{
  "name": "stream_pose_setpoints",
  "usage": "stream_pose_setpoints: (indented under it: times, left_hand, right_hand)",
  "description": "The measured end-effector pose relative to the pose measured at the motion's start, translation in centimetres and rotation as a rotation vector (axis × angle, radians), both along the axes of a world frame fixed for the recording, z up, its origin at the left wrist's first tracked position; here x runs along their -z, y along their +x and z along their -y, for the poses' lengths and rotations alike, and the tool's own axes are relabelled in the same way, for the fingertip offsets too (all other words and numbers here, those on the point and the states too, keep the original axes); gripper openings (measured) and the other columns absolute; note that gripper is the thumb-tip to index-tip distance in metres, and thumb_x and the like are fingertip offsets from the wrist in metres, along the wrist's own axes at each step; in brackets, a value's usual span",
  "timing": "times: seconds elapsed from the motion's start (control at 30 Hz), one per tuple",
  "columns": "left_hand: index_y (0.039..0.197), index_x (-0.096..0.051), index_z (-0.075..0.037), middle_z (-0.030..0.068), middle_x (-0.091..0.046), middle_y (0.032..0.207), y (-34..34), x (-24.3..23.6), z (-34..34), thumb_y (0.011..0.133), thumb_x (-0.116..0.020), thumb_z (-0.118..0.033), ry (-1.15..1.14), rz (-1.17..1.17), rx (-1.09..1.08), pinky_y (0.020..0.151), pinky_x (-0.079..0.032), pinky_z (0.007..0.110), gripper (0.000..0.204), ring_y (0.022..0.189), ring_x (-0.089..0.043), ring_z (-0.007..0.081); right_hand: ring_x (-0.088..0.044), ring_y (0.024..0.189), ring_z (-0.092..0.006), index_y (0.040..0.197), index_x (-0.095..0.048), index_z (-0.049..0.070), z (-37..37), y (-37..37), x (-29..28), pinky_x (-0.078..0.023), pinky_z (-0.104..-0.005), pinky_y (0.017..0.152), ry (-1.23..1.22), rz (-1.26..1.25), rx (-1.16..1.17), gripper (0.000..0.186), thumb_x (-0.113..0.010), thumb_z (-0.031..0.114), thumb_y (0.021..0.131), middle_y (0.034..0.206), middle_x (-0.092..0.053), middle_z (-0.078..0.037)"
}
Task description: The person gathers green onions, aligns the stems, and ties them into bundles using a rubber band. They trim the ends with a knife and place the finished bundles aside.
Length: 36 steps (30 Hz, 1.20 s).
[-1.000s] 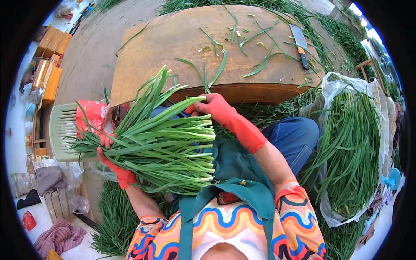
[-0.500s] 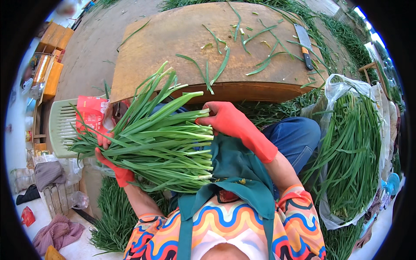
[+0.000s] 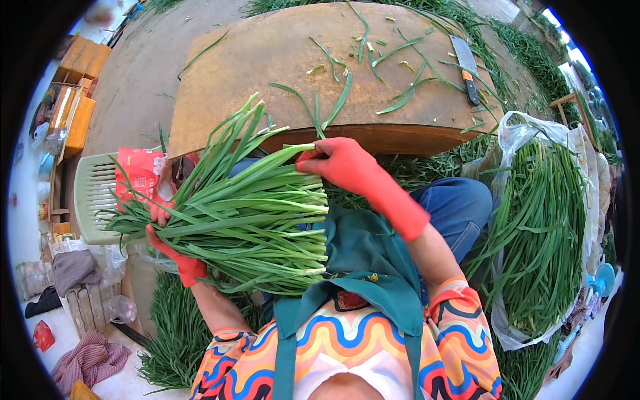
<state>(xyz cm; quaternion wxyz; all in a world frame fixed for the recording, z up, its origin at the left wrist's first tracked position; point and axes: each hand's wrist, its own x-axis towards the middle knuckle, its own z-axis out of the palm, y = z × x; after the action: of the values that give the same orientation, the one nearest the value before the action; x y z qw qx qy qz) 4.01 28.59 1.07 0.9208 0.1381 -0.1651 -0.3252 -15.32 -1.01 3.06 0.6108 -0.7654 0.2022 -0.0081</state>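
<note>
A thick bundle of garlic chives (image 3: 260,213) lies across my lap, leaf tips to the left and pale cut ends lined up on the right. My left hand (image 3: 175,250), in a red rubber glove, is closed round the leafy side, its fingers partly hidden by leaves. At the upper right of the bundle, my right hand (image 3: 337,162), also red-gloved, pinches the pale end of a chive stalk. The upper stalks fan out above the rest.
Ahead stands a wooden table (image 3: 247,73) with loose leaves and a cleaver (image 3: 465,67) at its right. A plastic bag of chives (image 3: 540,220) is at my right, and a pale green plastic stool (image 3: 90,200) at my left. More chives (image 3: 180,327) lie on the floor.
My right hand has moved slightly up and left along the upper stalk ends. The left hand and the bundle stay almost where they were.
</note>
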Motion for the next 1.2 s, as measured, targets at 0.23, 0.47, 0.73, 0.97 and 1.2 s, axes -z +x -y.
stream_pose_setpoints:
  times: [0.23,0.47,0.73,0.97,1.2]
  left_hand:
    - [0.079,-0.035,-0.018,-0.0068,-0.036,0.07,-0.7,-0.4,0.4,0.076,-0.058,-0.021,0.03,-0.01,-0.093,0.077,-0.034,0.03,0.023,0.072,-0.038,0.011]
    - [0.08,-0.036,-0.018,-0.0055,-0.036,0.071,-0.2,-0.1,0.1,0.076,-0.059,-0.02,0.01,-0.036,-0.082,0.076,-0.034,0.029,0.023,0.072,-0.038,0.0111]
    - [0.08,-0.036,-0.016,-0.0039,-0.037,0.071,-1.3,-1.5,1.3,0.075,-0.059,-0.018,0.06,0.016,-0.086,0.081,-0.033,0.03,0.024,0.078,-0.039,0.0141]
    - [0.078,-0.035,-0.016,-0.0045,-0.035,0.069,0.0,-0.1,-0.6,0.074,-0.06,-0.017,-0.071,0.046,0.02,0.078,-0.034,0.029,0.025,0.075,-0.038,0.0122]
    - [0.078,-0.036,-0.016,-0.0038,-0.037,0.071,-1.0,-1.3,0.6,0.075,-0.059,-0.018,0.049,0.043,-0.102,0.078,-0.034,0.029,0.023,0.074,-0.038,0.0126]
  right_hand:
    - [-0.061,0.082,-0.0262,0.091,-0.065,0.009,8.1,-5.4,7.4,-0.047,-0.0357,0.073,-0.702,-0.591,0.174,0.025,-0.062,0.029,0.076,0.083,-0.065,-0.009]
    - [-0.057,0.086,-0.0133,0.089,-0.064,0.003,-0.9,-2.0,-0.4,-0.045,-0.0287,0.076,-0.029,-0.024,0.084,0.022,-0.065,0.021,0.077,0.095,-0.064,-0.009]
    - [-0.06,0.079,-0.0136,0.089,-0.063,-0.001,1.6,-2.9,4.6,-0.046,-0.0261,0.075,-0.046,-0.067,0.298,0.019,-0.06,0.014,0.079,0.091,-0.065,-0.008]
    - [-0.06,0.092,-0.0284,0.1,-0.061,0.004,9.9,-12.3,7.8,-0.045,-0.0381,0.079,-0.632,-0.6,0.457,0.035,-0.06,0.031,0.077,0.095,-0.064,-0.011]
    - [-0.056,0.073,-0.0104,0.085,-0.066,0.001,-2.6,-4.0,0.2,-0.044,-0.0254,0.069,0.218,-0.071,0.179,0.023,-0.064,0.023,0.078,0.077,-0.064,-0.004]
